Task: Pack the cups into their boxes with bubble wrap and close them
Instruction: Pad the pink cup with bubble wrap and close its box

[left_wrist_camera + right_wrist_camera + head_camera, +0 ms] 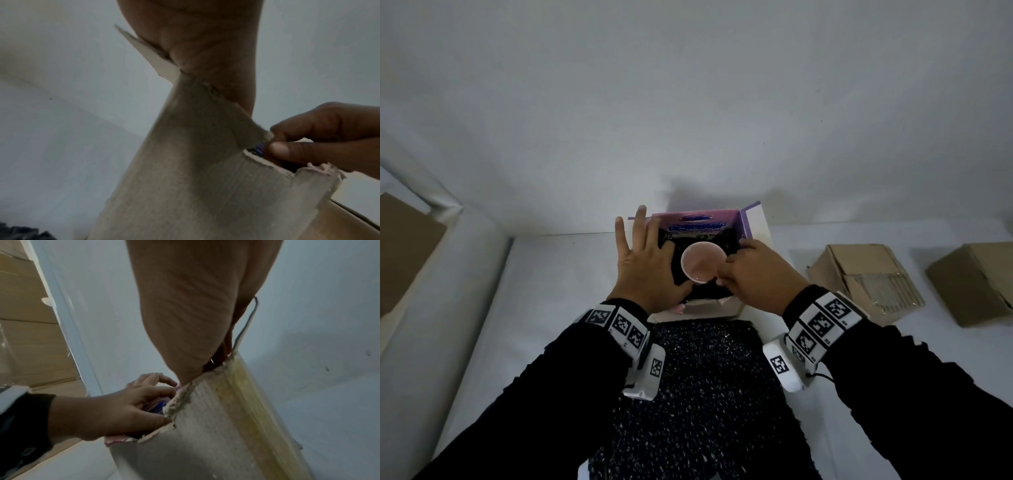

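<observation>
dark bubble wrap sheet [702, 394] lies nearest you at 6 o'clock. beyond it, your left hand [650, 263] presses flat, fingers spread, while your right hand [753, 274] pinches the pink round cup [698, 262] inside the open purple-printed cardboard box [748, 222]. flaps still open; brown boxes [866, 281] wait at 3 o'clock.

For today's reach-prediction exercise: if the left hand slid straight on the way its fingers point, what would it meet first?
The left hand points away from the person, over the open box. First in line is probably the box's upright printed back flap, though depth is unclear.

Cup [698, 262] in box [709, 310]; cartons [866, 281] right.
</observation>
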`<control>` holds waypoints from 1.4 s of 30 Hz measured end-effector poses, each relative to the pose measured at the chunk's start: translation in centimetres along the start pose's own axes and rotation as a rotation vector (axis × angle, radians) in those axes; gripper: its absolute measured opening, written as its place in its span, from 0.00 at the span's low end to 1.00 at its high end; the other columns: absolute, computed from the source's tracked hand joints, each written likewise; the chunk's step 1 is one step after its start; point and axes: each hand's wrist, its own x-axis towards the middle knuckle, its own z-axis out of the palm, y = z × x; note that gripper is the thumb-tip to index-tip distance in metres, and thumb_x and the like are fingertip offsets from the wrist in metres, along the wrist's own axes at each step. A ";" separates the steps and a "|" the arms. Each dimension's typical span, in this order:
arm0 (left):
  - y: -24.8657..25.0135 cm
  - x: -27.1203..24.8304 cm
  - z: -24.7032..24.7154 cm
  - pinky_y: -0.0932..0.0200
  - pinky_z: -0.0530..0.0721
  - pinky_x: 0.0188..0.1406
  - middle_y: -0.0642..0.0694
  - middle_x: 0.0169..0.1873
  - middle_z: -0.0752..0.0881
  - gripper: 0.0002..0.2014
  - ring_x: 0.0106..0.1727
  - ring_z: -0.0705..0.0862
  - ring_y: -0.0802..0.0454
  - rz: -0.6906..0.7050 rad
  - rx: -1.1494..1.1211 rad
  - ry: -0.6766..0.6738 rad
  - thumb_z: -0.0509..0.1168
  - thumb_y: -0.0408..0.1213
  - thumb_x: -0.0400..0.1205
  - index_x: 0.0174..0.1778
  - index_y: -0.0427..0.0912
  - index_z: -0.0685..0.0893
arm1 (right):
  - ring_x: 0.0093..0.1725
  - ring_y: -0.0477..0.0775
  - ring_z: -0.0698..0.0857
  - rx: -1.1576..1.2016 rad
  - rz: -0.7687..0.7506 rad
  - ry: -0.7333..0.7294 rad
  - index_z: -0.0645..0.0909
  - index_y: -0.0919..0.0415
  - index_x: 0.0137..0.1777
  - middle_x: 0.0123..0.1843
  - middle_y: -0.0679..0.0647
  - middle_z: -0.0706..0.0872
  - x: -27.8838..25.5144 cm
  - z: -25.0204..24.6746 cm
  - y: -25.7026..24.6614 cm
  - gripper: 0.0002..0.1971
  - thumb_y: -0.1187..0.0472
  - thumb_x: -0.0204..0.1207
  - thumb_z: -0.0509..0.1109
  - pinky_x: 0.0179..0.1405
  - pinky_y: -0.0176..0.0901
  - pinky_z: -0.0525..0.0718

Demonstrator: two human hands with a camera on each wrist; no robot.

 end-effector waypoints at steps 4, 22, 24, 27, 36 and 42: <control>0.1 -0.1 0.0 0.23 0.30 0.74 0.45 0.60 0.83 0.37 0.83 0.57 0.37 0.001 0.020 -0.044 0.51 0.74 0.69 0.50 0.45 0.84 | 0.42 0.54 0.86 -0.042 0.061 -0.085 0.85 0.57 0.42 0.33 0.52 0.88 -0.6 -0.5 -1.0 0.39 0.43 0.77 0.30 0.84 0.58 0.46; 0.4 1.8 0.5 0.19 0.17 0.62 0.55 0.47 0.89 0.49 0.83 0.36 0.28 0.063 0.145 -0.301 0.45 0.84 0.64 0.73 0.58 0.76 | 0.77 0.59 0.69 -0.168 0.271 -0.304 0.85 0.52 0.56 0.55 0.47 0.87 4.6 -1.1 0.6 0.15 0.50 0.70 0.72 0.71 0.76 0.23; 0.3 1.6 0.2 0.20 0.17 0.62 0.54 0.48 0.89 0.48 0.83 0.37 0.29 0.049 0.128 -0.307 0.48 0.83 0.64 0.72 0.54 0.78 | 0.75 0.57 0.71 -0.151 0.253 -0.312 0.85 0.52 0.53 0.53 0.45 0.88 4.6 -1.2 0.6 0.12 0.52 0.71 0.71 0.67 0.75 0.20; 0.3 1.5 -0.2 0.21 0.14 0.59 0.56 0.54 0.87 0.39 0.84 0.38 0.32 0.041 0.038 -0.261 0.58 0.78 0.64 0.64 0.56 0.82 | 0.73 0.55 0.74 -0.109 0.275 -0.155 0.84 0.51 0.53 0.51 0.45 0.87 3.8 -1.7 0.4 0.10 0.57 0.73 0.68 0.71 0.76 0.23; 1.1 -4.7 -0.3 0.37 0.62 0.74 0.55 0.59 0.85 0.14 0.67 0.79 0.47 0.012 -0.317 0.163 0.70 0.49 0.76 0.58 0.54 0.85 | 0.40 0.59 0.78 0.215 -0.057 0.634 0.82 0.61 0.45 0.41 0.56 0.83 -5.8 3.0 -7.1 0.02 0.63 0.75 0.70 0.41 0.50 0.73; 2.9 -10.8 2.2 0.43 0.67 0.76 0.51 0.72 0.79 0.20 0.79 0.69 0.49 0.010 -0.448 0.260 0.67 0.45 0.78 0.67 0.49 0.82 | 0.54 0.61 0.80 0.242 0.631 0.060 0.74 0.55 0.66 0.57 0.54 0.80 -9.9 9.7 -9.5 0.29 0.43 0.67 0.75 0.51 0.56 0.75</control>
